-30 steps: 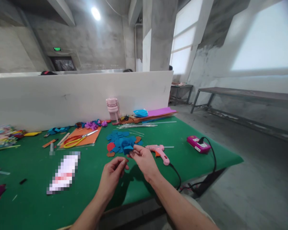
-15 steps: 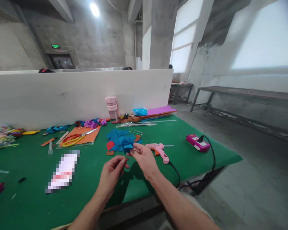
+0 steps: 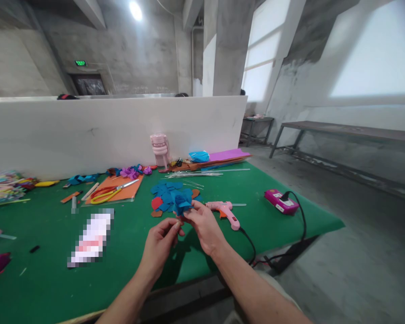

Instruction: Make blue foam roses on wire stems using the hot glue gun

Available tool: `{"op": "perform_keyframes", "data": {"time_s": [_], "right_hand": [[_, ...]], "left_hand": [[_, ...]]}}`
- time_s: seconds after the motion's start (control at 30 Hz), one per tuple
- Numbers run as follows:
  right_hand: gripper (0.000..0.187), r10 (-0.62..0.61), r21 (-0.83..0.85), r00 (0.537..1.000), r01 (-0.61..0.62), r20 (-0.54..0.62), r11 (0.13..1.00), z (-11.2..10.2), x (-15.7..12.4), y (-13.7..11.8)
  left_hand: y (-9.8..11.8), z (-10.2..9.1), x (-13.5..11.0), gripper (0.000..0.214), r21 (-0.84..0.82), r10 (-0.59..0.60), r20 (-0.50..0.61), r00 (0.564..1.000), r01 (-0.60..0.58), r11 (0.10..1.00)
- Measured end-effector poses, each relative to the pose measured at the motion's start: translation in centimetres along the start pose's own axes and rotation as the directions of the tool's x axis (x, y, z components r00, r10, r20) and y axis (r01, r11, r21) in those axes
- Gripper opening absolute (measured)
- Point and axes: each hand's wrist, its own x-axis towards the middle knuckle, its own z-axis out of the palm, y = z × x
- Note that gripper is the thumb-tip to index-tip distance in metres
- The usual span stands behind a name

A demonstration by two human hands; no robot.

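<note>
My right hand [image 3: 202, 226] pinches a small blue felt flower [image 3: 181, 203] above the green table [image 3: 121, 252], holding it by its base. My left hand [image 3: 161, 243] sits just below and left of it, fingers curled into a pinch with the fingertips close to the flower's underside; whatever it holds is too small to make out. Behind the flower lies a pile of blue and red felt petals [image 3: 164, 194]. A pink glue gun [image 3: 224, 210] lies on the table just right of my right hand.
Red-and-yellow scissors [image 3: 108, 192] rest on an orange sheet. A pink power strip [image 3: 279, 201] with a black cable sits near the right edge. A pink bottle [image 3: 159, 150], purple flowers [image 3: 131, 172], wires and coloured sheets line the white partition [image 3: 87, 130]. Coloured sticks [image 3: 3, 189] lie far left.
Both hands have shifted slightly; my left fingertips have come closer to the flower's base. The view has drifted a little.
</note>
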Motion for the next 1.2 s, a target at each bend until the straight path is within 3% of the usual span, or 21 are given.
{"op": "perform_keyframes", "data": {"time_s": [0.33, 0.47, 0.73, 0.87, 0.97, 1.07, 1.2], "right_hand": [[0.012, -0.017, 0.031, 0.996, 0.014, 0.085, 0.999, -0.5, 0.0, 0.3], [0.008, -0.032, -0.048, 0.995, 0.037, 0.097, 0.998, -0.5, 0.0, 0.3], [0.021, 0.036, -0.073, 0.996, -0.030, 0.084, 0.997, 0.7, -0.7, 1.0], [0.021, -0.018, -0.076, 0.999, 0.020, 0.029, 0.997, 0.2, -0.3, 0.6], [0.024, -0.011, -0.093, 0.999, 0.015, 0.037, 0.996, -0.2, -0.3, 0.1], [0.027, 0.134, -0.116, 0.979, -0.117, 0.153, 0.986, -0.1, -0.8, 0.2], [0.028, 0.246, -0.112, 0.933, -0.224, 0.262, 0.968, 0.6, -1.5, 0.8]], "left_hand": [[0.2, 0.1, -0.1, 0.020, -0.039, 0.019, -0.016, 1.000, -0.020, 0.999], [0.2, 0.1, 0.0, 0.020, -0.058, 0.028, -0.003, 1.000, -0.028, 0.998], [-0.1, 0.5, -0.3, 0.023, -0.147, 0.005, 0.018, 1.000, -0.002, 0.989], [0.6, -0.6, 0.1, 0.032, -0.111, -0.066, 0.054, 0.996, 0.071, 0.991], [1.0, -2.2, 0.8, 0.027, -0.095, -0.024, -0.065, 0.998, 0.017, 0.995], [1.0, -3.1, 1.2, 0.023, -0.246, -0.051, -0.068, 0.996, 0.032, 0.969], [0.9, -2.9, 1.1, 0.016, -0.509, -0.130, 0.131, 0.983, 0.180, 0.842]]}}
